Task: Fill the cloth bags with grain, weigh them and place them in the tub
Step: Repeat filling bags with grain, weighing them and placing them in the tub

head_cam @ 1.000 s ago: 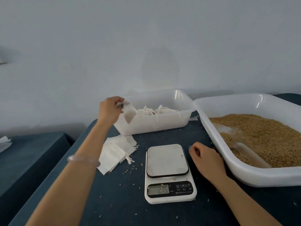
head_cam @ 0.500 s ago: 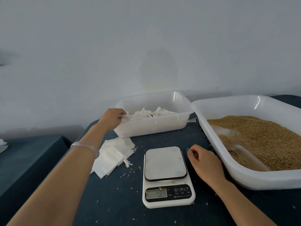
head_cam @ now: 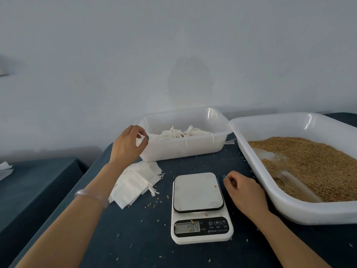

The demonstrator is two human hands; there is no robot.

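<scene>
Translucent bangle [head_cam: 91, 196] on left wrist, nails [head_cam: 224, 177] perhaps teal.

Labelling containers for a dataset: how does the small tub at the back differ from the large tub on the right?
The small tub holds white cloth bags; the large tub holds brown grain and a clear scoop. The small tub sits further back, the large tub reaches nearer the camera. Both are white plastic, rectangular, on the dark table.

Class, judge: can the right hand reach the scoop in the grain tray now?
Probably yes: the right hand rests beside the tray, whose top is open, and the scoop lies just over its near wall.
</scene>
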